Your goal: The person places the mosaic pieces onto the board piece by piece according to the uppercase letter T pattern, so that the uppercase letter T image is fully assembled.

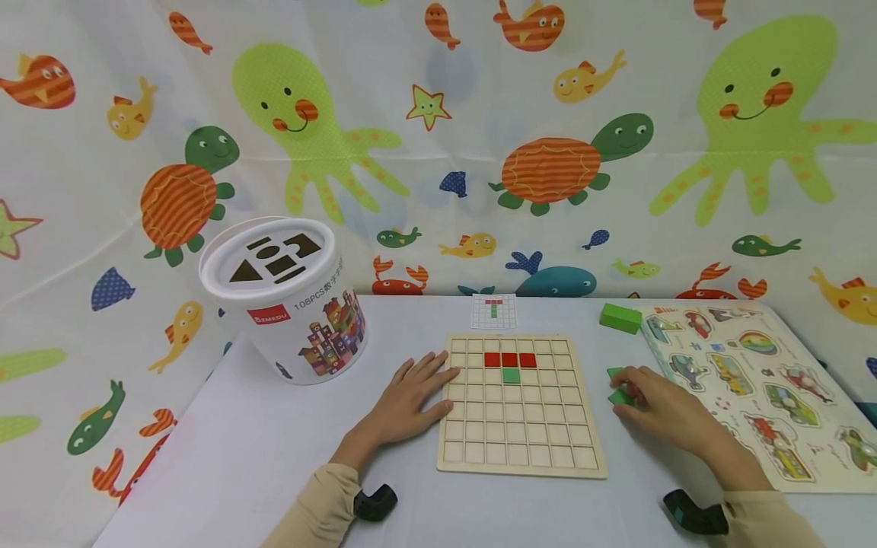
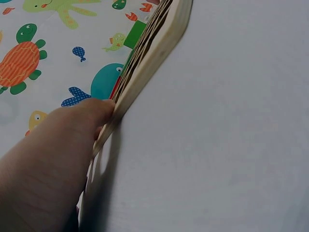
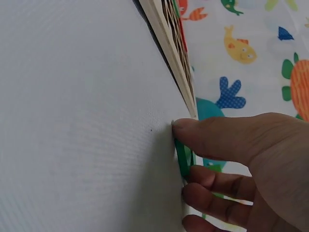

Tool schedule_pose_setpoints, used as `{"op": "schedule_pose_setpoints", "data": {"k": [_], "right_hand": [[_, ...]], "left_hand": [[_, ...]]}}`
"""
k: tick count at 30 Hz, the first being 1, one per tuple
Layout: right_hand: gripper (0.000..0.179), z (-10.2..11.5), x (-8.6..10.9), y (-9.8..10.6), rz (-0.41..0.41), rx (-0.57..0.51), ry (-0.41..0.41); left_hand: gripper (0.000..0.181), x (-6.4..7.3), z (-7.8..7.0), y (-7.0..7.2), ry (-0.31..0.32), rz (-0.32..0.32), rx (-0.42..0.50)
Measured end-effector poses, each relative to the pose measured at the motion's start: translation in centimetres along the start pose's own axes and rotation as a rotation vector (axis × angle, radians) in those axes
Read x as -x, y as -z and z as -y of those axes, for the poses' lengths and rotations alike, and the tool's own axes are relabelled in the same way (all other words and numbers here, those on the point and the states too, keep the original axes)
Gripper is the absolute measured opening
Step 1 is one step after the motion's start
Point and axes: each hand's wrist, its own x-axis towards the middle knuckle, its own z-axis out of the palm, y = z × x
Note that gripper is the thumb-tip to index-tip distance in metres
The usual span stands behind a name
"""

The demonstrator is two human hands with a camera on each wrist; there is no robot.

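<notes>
A wooden grid board point(image 1: 517, 426) lies on the white table, with a row of three red square tiles point(image 1: 509, 359) and a green tile point(image 1: 511, 375) under the middle one. My left hand point(image 1: 407, 403) lies with fingers spread at the board's left edge; in the left wrist view its thumb point(image 2: 99, 110) touches that edge. Right of the board, my right hand point(image 1: 661, 411) pinches a thin green tile point(image 3: 181, 157) between thumb and fingers, close over the table. More green point(image 1: 613, 372) shows just beyond the fingertips, partly covered by them.
Behind the board lies a small card point(image 1: 493, 323) printed with a red and green grid pattern. A green block point(image 1: 620, 318) sits at the back right, beside a picture puzzle board point(image 1: 832, 483). On the left stands a white lidded bucket point(image 1: 274, 327). A patterned cloth hangs behind.
</notes>
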Motion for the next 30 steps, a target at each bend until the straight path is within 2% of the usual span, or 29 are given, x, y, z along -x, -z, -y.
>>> {"op": "schedule_pose_setpoints", "data": {"k": [8, 11, 21, 30], "right_hand": [[0.037, 0.18, 0.14, 0.24, 0.048, -0.009, -0.112], [0.038, 0.25, 0.15, 0.28, 0.047, -0.012, -0.13], [0.027, 0.28, 0.28, 0.18, -0.009, -0.008, -0.063], [0.025, 0.38, 0.34, 0.04, -0.033, -0.014, -0.047]], "left_hand": [[0.056, 0.08, 0.06, -0.03, -0.004, -0.005, 0.006], [0.056, 0.1, 0.09, -0.04, -0.007, -0.007, 0.002], [0.056, 0.14, 0.1, -0.06, -0.009, -0.007, -0.001], [0.056, 0.13, 0.11, -0.06, -0.016, -0.017, 0.01]]}}
